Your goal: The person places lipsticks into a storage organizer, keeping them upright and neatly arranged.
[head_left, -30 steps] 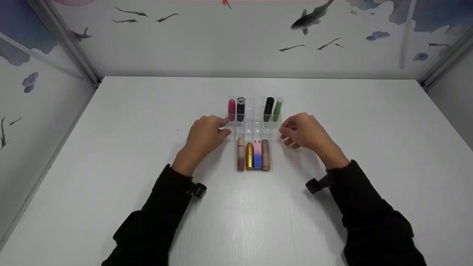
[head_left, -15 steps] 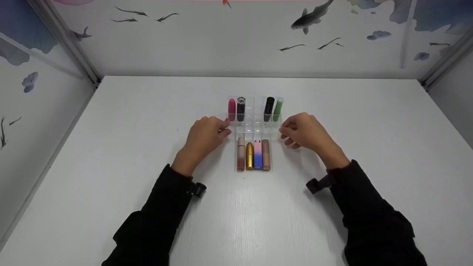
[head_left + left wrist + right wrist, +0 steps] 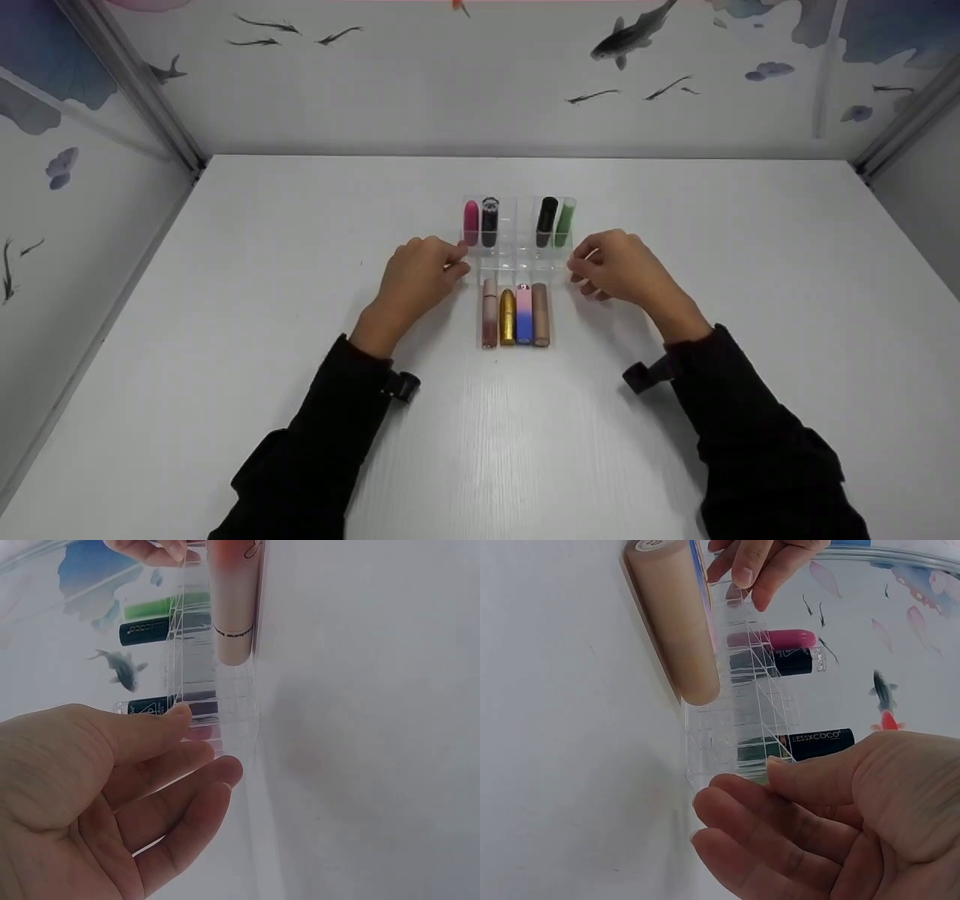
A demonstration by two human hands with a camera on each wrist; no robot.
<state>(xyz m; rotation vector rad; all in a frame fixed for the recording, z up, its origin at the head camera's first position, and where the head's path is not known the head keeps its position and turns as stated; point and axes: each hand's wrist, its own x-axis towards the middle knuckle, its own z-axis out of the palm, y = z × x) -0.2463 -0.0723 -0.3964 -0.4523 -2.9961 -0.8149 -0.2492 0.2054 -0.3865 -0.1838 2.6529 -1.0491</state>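
A clear plastic lipstick organizer (image 3: 516,259) stands mid-table. My left hand (image 3: 420,274) pinches its left side, thumb tip at the front wall and fingers along the side in the left wrist view. On the right side my right hand (image 3: 619,266) grips it the same way. Upright in the back row are a pink tube (image 3: 471,223), a black tube with a patterned top (image 3: 490,223), a black tube (image 3: 547,223) and a green tube (image 3: 565,223). The middle slots between them hold nothing.
Before the organizer lie a pinkish lip gloss tube (image 3: 490,315), a gold bullet-shaped tube (image 3: 508,317), a pink-and-blue tube (image 3: 523,315) and a beige tube (image 3: 541,315), side by side. White panels with painted fish (image 3: 630,37) enclose the white table (image 3: 300,210) at the back and sides.
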